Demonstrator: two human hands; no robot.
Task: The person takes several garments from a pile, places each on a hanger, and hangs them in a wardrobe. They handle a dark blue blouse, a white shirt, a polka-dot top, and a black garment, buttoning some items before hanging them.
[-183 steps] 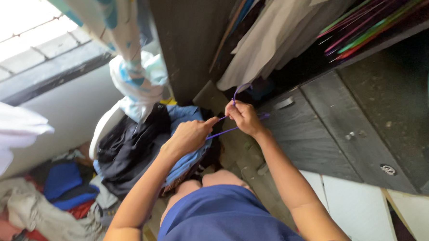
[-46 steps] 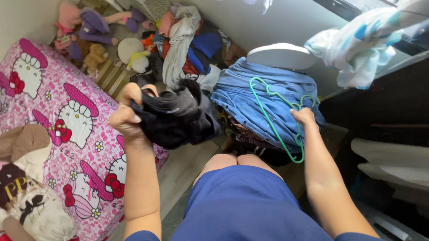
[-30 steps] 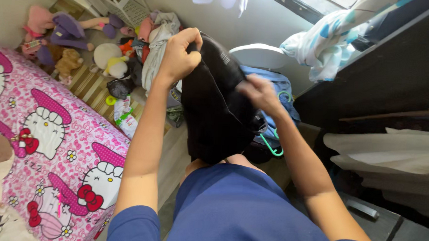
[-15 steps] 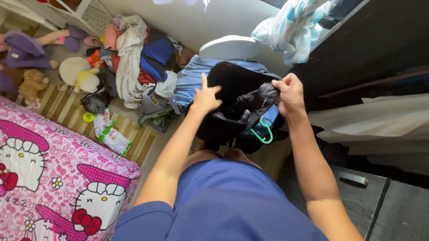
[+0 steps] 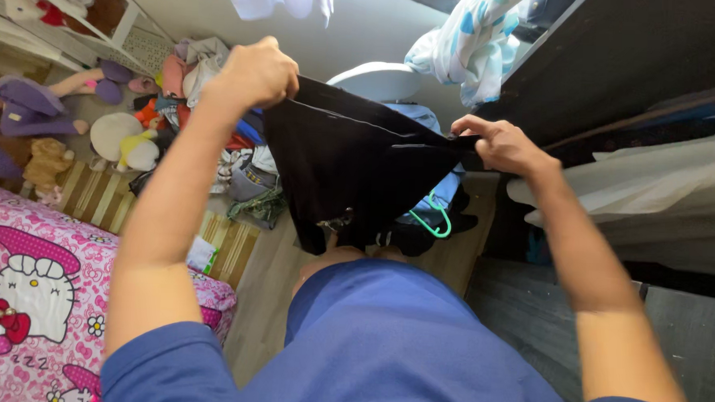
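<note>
A black garment (image 5: 351, 172) hangs spread between the person's two raised hands at the centre of the frame. The left hand (image 5: 255, 72), upper left of centre, is closed in a fist around one top corner of the cloth. The right hand (image 5: 500, 144), right of centre and a little lower, pinches the other corner between thumb and curled fingers. The top edge runs taut from hand to hand, and the cloth drops from it in a wedge down towards the person's knees.

Behind the lower right edge of the garment a green hanger (image 5: 435, 220) peeks out, lying on blue clothes (image 5: 446, 185). Above those, at top centre, is a white round stool (image 5: 375, 79), with a pale blue patterned cloth (image 5: 473, 41) hanging just to its right against a dark wardrobe (image 5: 621, 60). A white sheet-like fabric (image 5: 655, 198) sits at the right edge.

To the left, a heap of mixed clothes (image 5: 216, 122) lies on the floor, with plush toys (image 5: 63, 124) beside it in the upper left. A pink cartoon-cat bedspread (image 5: 40, 292) fills the lower left corner, and a striped mat (image 5: 132, 207) lies between it and the heap.
</note>
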